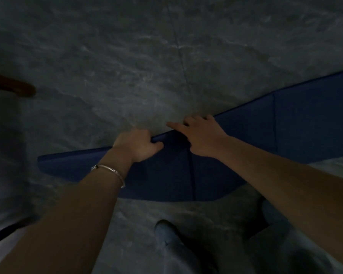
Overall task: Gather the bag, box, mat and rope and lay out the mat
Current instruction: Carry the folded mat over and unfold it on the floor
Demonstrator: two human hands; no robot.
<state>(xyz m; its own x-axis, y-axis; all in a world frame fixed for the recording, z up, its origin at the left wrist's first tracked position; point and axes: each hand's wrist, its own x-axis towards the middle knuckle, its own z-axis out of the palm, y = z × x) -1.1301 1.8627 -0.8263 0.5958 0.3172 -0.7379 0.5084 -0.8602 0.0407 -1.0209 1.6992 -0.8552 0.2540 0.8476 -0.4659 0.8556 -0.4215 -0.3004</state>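
Head view: blue mat (186,175) lies on grey marbled floor (127,66), fold creases visible. Left hand (136,145) closed on the mat's far edge, thumb on top, fingers curled under; silver bangle (109,172) on that wrist. Right hand (201,135) just right of it, open, fingers spread over the same edge. Shoe (166,232) nearer than the mat

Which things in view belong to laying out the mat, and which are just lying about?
In the job:
- blue mat, spread on the grey floor
- left hand, gripping the mat's far edge
- right hand, on that same edge

Lying about:
- reddish-brown object at far left, too blurred to identify

Bag, box and rope: not visible.
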